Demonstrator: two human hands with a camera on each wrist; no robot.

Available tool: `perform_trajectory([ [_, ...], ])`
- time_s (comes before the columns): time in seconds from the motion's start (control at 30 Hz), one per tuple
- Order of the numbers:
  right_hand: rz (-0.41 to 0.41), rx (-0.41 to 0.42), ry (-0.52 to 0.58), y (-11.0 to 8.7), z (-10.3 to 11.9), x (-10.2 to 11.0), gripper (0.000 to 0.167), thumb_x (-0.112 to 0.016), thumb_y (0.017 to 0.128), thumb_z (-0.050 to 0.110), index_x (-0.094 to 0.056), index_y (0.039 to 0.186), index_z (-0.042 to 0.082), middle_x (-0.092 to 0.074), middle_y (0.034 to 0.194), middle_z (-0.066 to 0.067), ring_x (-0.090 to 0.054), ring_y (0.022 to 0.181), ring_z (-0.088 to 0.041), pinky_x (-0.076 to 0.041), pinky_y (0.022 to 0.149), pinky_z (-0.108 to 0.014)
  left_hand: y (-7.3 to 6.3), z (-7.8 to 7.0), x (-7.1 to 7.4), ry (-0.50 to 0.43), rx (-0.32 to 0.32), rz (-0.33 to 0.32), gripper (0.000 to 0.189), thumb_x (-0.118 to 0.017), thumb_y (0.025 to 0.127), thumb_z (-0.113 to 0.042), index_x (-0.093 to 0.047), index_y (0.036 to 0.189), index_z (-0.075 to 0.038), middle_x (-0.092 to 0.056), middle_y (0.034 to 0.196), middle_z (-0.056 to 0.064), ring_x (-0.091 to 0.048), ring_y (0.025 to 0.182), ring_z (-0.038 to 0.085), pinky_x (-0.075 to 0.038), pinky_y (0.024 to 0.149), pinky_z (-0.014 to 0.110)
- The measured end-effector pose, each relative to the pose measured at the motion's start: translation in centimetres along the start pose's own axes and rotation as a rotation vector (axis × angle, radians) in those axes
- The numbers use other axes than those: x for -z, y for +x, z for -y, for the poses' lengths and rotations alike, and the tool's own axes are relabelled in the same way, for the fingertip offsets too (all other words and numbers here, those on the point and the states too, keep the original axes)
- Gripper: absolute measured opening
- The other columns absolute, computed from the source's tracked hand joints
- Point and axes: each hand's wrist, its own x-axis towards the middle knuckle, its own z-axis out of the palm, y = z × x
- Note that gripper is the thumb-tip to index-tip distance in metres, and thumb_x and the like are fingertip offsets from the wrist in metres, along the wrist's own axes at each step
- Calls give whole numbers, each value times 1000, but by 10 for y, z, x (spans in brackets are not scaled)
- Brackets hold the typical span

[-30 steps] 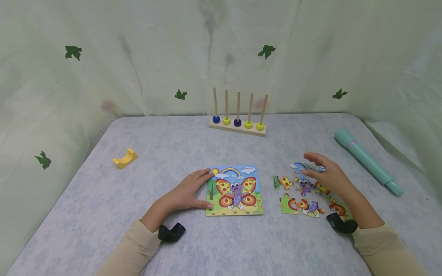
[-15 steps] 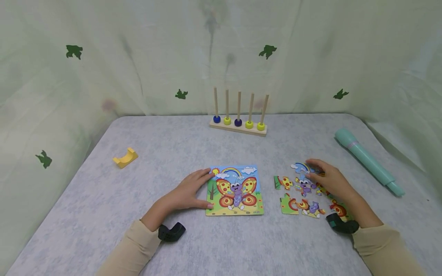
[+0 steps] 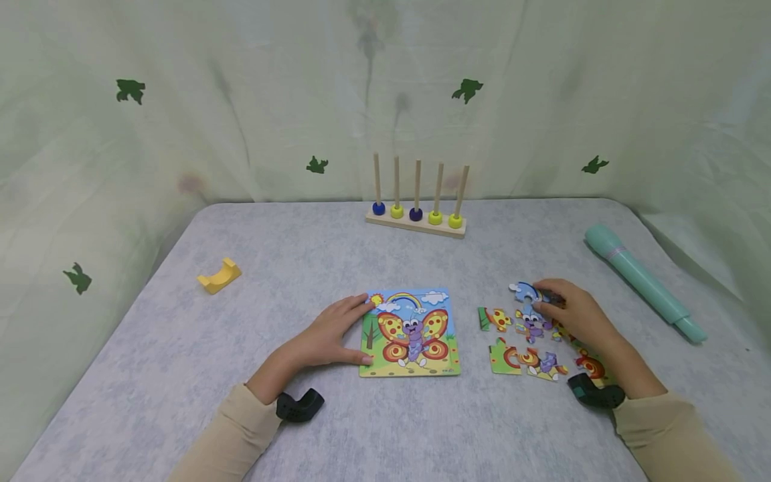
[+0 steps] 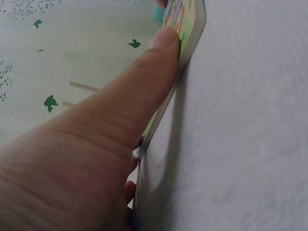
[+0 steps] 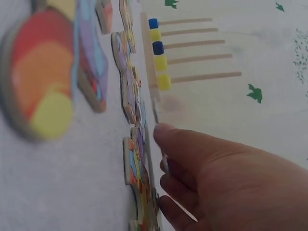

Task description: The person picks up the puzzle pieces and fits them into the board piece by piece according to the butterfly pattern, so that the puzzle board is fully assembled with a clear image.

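A square butterfly puzzle board (image 3: pixel 415 335) lies flat in the middle of the head view. My left hand (image 3: pixel 328 335) rests on its left side, fingers on the upper left corner; the left wrist view shows the straight thumb (image 4: pixel 159 62) along the board's edge. To the right are scattered butterfly puzzle pieces. Over the back right of them, my right hand (image 3: pixel 578 314) pinches a puzzle piece (image 3: pixel 551 296) between thumb and fingers, mostly hidden by the hand. Touching distance to its left is a rainbow piece (image 3: pixel 524 290). A purple face piece (image 3: pixel 533 325) lies nearer the front.
Behind the board stands a wooden peg rack (image 3: pixel 415 224) with blue and yellow beads. A teal microphone-shaped toy (image 3: pixel 641 278) lies at the right, and a yellow arch block (image 3: pixel 219 276) at the left. Several more pieces, including a green-edged one (image 3: pixel 504 357), lie in front of the right hand.
My right hand has come down onto the pieces at the back, its thumb and fingers closing on one. The rainbow piece has shifted slightly. The left hand stays on the board.
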Motion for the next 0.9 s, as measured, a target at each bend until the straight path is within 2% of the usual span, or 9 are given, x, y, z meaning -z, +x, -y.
perform_trajectory([
  [0.13, -38, 17, 13, 0, 5, 0, 44, -56, 89, 30, -51, 123, 4, -44, 126, -19, -44, 111, -36, -38, 86, -54, 0, 0, 0, -1, 0, 2, 97, -65, 67, -62, -28, 142, -12, -18, 147, 8, -13, 133, 29, -13, 103, 49],
  [0.27, -92, 75, 21, -1, 21, 2, 41, -57, 89, 28, -53, 122, 4, -44, 126, -17, -42, 114, -37, -38, 84, -55, 0, -1, 0, 0, -3, 1, 97, -66, 67, -61, -28, 142, -12, -18, 147, 8, -13, 133, 29, -13, 103, 50],
  [0.5, -168, 293, 24, -6, 69, 1, 39, -66, 81, 7, -55, 118, -2, -50, 119, -16, -47, 107, -31, -40, 84, -51, 0, 0, 0, 2, -4, 0, 97, -66, 67, -61, -28, 142, -12, -18, 147, 8, -13, 132, 30, -13, 103, 50],
  [0.73, -143, 430, 28, -5, 112, -13, 42, -68, 80, 8, -56, 120, 2, -51, 119, -8, -50, 105, -22, -45, 82, -41, 0, 0, 0, 2, -6, -3, 96, -66, 68, -60, -28, 142, -12, -19, 147, 9, -13, 132, 30, -13, 103, 50],
  [0.9, -55, 470, 71, 4, 133, -33, 40, -65, 83, 11, -56, 121, 4, -51, 120, -6, -50, 106, -19, -45, 83, -37, 1, -1, 0, -4, 0, 8, 96, -65, 69, -61, -27, 142, -13, -17, 147, 7, -12, 133, 29, -12, 103, 50],
])
